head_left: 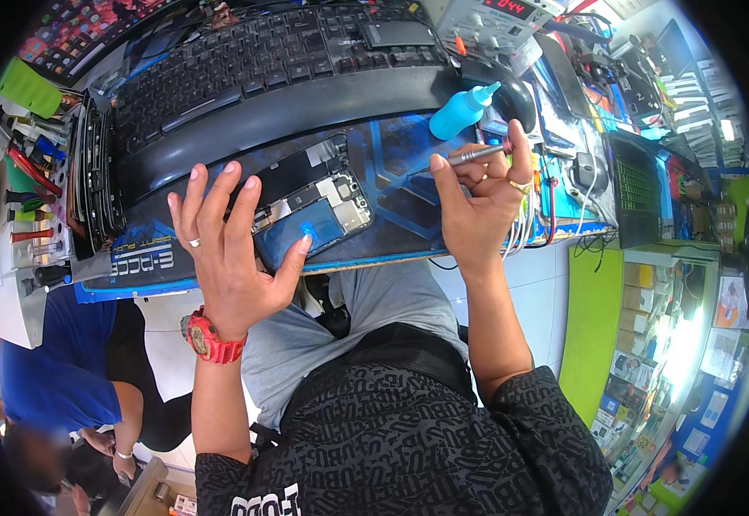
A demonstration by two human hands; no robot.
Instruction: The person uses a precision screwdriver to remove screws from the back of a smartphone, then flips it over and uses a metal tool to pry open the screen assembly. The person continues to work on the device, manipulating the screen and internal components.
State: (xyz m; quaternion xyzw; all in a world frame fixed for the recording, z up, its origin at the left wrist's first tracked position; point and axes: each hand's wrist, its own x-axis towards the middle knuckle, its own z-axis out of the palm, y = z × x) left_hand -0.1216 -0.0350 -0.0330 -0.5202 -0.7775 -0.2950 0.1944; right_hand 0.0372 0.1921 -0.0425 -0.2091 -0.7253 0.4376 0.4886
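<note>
An opened smartphone (pixel 340 211) lies on the dark blue work mat (pixel 396 193), its inner parts and a blue-covered battery showing. Its dark screen half (pixel 291 176) lies folded out on the far side. Over the phone's left end, my left hand (pixel 241 249) is open with fingers spread, the thumb at the battery; whether it presses there I cannot tell. To the right of the phone, my right hand (pixel 482 202) is closed around a slim grey screwdriver (pixel 476 155), its thin shaft pointing left toward the phone. A light-blue squeeze bottle (pixel 462 113) stands just beyond that hand.
A black keyboard (pixel 245 73) spans the far side of the mat. At left are stacked dark panels (pixel 99 172) and a rack of hand tools (pixel 34 189). A power supply (pixel 495 21), mouse (pixel 512 95) and cables (pixel 525 215) crowd the right. Another person (pixel 64 370) sits at lower left.
</note>
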